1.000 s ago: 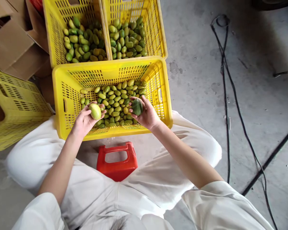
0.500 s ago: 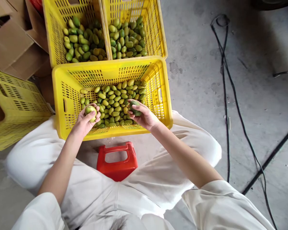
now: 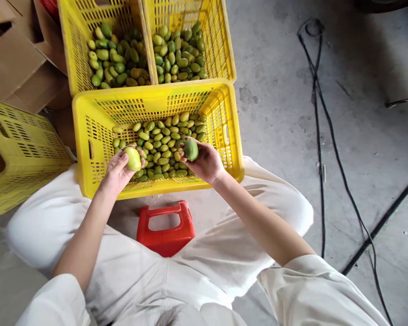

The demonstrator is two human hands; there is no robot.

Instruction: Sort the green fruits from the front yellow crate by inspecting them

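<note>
In my left hand rests a smooth yellow-green fruit, oval like a small mango, with the thumb against its side and the fingers beneath. My right hand, palm turned up, holds a darker green fruit of the same kind on its curled fingers. Both hands are over the near yellow crate, whose floor is partly covered by many small green and yellow oval fruits. The hands partly hide the fruits at the left and right of the pile.
Two more yellow crates with similar fruits adjoin the far side. Another yellow crate lies at the left, near cardboard boxes. A red plastic stool is between my legs. Black cables cross the concrete floor at right.
Both fruits have turned in my hands and show more of their surface. My right hand has rolled further palm up, and the left fruit sits slightly further right.
</note>
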